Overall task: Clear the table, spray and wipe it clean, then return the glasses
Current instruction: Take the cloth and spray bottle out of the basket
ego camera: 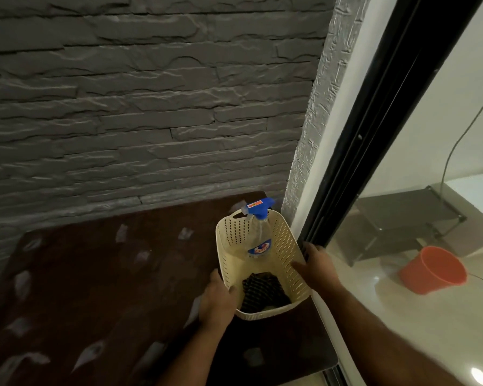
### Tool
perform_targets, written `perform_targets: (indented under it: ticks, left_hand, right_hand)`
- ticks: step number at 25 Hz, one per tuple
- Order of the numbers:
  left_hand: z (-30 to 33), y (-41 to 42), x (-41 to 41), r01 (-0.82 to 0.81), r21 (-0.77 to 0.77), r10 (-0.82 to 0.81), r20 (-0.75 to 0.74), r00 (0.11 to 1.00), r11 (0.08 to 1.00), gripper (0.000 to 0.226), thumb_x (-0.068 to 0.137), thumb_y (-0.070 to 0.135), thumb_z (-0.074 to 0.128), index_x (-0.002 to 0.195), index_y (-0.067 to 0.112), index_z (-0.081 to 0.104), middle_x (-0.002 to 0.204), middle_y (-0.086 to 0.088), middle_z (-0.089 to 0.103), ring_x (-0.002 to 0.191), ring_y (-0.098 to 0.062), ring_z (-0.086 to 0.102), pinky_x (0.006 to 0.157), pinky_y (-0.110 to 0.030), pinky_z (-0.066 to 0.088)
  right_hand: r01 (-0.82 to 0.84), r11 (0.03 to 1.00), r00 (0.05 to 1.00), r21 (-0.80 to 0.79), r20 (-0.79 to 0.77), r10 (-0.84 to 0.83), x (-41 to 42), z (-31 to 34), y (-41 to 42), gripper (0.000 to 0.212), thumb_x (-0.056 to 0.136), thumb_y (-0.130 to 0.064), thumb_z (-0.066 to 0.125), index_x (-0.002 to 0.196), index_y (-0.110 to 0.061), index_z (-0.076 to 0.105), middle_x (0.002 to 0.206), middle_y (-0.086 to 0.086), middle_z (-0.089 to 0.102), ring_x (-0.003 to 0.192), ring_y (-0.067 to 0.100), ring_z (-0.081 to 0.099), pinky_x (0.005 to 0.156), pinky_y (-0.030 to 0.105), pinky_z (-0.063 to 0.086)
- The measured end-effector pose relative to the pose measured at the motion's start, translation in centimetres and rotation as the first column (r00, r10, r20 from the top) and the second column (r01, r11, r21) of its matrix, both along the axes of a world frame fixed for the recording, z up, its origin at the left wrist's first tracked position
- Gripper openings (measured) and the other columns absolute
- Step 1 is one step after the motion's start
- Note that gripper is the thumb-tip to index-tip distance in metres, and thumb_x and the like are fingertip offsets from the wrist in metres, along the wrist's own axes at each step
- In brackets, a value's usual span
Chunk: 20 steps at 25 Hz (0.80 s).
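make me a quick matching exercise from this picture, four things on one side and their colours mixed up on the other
Things:
1. basket
2. spray bottle nozzle
3. bucket
4. table

Colours:
a. orange
b. dark brown
c. cream
d. blue

Pairs: 1-c, 2-d, 3-a, 4-b

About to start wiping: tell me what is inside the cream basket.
Inside the cream basket, a clear spray bottle with a blue trigger head leans against the far wall, and a dark patterned cloth lies on the bottom. Anything under the cloth is hidden.
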<state>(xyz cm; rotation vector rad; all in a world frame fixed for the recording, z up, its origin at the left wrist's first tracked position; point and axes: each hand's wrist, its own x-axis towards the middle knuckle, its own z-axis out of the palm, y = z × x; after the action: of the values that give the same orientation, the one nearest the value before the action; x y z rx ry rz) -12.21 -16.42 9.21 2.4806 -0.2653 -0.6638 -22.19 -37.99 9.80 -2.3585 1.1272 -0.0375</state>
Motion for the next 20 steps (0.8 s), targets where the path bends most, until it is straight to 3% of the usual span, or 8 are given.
perform_targets:
  ticks: [2, 3, 5, 9, 13, 15, 17, 20]
  left_hand:
    - [0.1, 0.3, 1.2, -0.020, -0.022, 0.022, 0.061, 0.998, 1.000, 0.066, 0.092, 0.039, 0.056, 0.147, 0.014, 0.031, 0.145, -0.009, 0.046, 0.131, -0.027, 0.047, 0.103, -0.035, 0.039]
    - [0.4, 0.4, 1.7, -0.020, -0.043, 0.025, 0.118, 0.993, 0.999, 0.063, 0.092, 0.040, 0.056, 0.146, 0.017, 0.035, 0.143, -0.006, 0.048, 0.129, -0.024, 0.048, 0.102, -0.035, 0.040]
    - [1.3, 0.6, 2.4, 0.018, -0.097, 0.007, 0.248, 0.969, 0.995, 0.050, 0.091, 0.037, 0.057, 0.137, 0.021, 0.048, 0.133, 0.000, 0.056, 0.121, -0.018, 0.053, 0.097, -0.032, 0.043]
    - [2.8, 1.1, 2.9, 0.116, -0.170, -0.043, 0.382, 0.923, 0.978, 0.030, 0.090, 0.036, 0.059, 0.118, 0.026, 0.062, 0.115, 0.009, 0.062, 0.104, -0.009, 0.059, 0.088, -0.027, 0.047]
    - [3.4, 2.2, 2.9, 0.131, -0.241, -0.029, 0.386, 0.922, 0.962, 0.018, 0.090, 0.032, 0.061, 0.106, 0.028, 0.067, 0.100, 0.016, 0.063, 0.087, 0.002, 0.058, 0.077, -0.018, 0.046]
    - [3.5, 2.4, 3.0, 0.121, -0.283, -0.014, 0.353, 0.936, 0.951, 0.013, 0.089, 0.030, 0.063, 0.101, 0.030, 0.068, 0.094, 0.020, 0.064, 0.082, 0.006, 0.059, 0.071, -0.013, 0.045]
    - [3.6, 2.5, 3.1, 0.094, -0.338, 0.010, 0.294, 0.956, 0.937, 0.011, 0.089, 0.028, 0.063, 0.097, 0.031, 0.070, 0.090, 0.020, 0.068, 0.081, 0.007, 0.061, 0.068, -0.009, 0.044]
    - [3.7, 2.2, 2.9, -0.008, -0.494, 0.060, 0.090, 0.994, 0.869, 0.012, 0.092, 0.026, 0.060, 0.086, 0.027, 0.071, 0.081, 0.011, 0.072, 0.074, -0.005, 0.068, 0.067, -0.033, 0.055]
  right_hand:
    - [-0.055, 0.962, 0.986, -0.267, 0.135, 0.094, 2.1, 1.3, 0.6, 0.028, 0.086, -0.036, 0.065, 0.110, -0.021, 0.061, 0.107, -0.002, 0.059, 0.094, 0.013, 0.056, 0.074, 0.027, 0.052]
    - [-0.117, 0.958, 0.977, -0.263, 0.145, 0.159, 3.5, 2.0, 1.2, 0.017, 0.088, -0.034, 0.063, 0.099, -0.022, 0.062, 0.097, -0.005, 0.060, 0.083, 0.008, 0.056, 0.067, 0.022, 0.049]
    - [-0.287, 0.950, 0.958, -0.122, -0.016, 0.287, 6.0, 1.7, 2.7, 0.014, 0.088, -0.032, 0.062, 0.095, -0.020, 0.063, 0.087, -0.006, 0.061, 0.075, 0.007, 0.057, 0.065, 0.021, 0.051]
    - [-0.498, 0.860, 0.745, 0.113, -0.452, 0.491, 7.8, -4.0, 4.7, 0.044, 0.077, -0.024, 0.075, 0.116, -0.013, 0.061, 0.119, 0.005, 0.062, 0.109, 0.023, 0.058, 0.096, 0.037, 0.049]
    - [-0.520, 0.843, 0.679, 0.138, -0.531, 0.506, 7.9, -6.8, 5.3, 0.051, 0.081, -0.024, 0.072, 0.126, -0.008, 0.054, 0.130, 0.011, 0.056, 0.122, 0.028, 0.052, 0.103, 0.041, 0.042]
    - [-0.485, 0.858, 0.705, 0.172, -0.504, 0.499, 8.1, -7.1, 5.1, 0.048, 0.081, -0.022, 0.071, 0.124, -0.008, 0.055, 0.127, 0.010, 0.058, 0.119, 0.026, 0.054, 0.101, 0.037, 0.044]
    - [-0.373, 0.893, 0.805, 0.253, -0.391, 0.447, 8.1, -6.7, 4.7, 0.039, 0.078, -0.021, 0.073, 0.113, -0.010, 0.061, 0.114, 0.007, 0.063, 0.110, 0.023, 0.059, 0.094, 0.033, 0.050]
    - [-0.227, 0.858, 0.931, 0.462, -0.154, 0.329, 8.4, -2.1, 3.8, 0.026, 0.082, -0.020, 0.069, 0.106, -0.012, 0.061, 0.099, 0.002, 0.065, 0.092, 0.016, 0.064, 0.075, 0.027, 0.055]
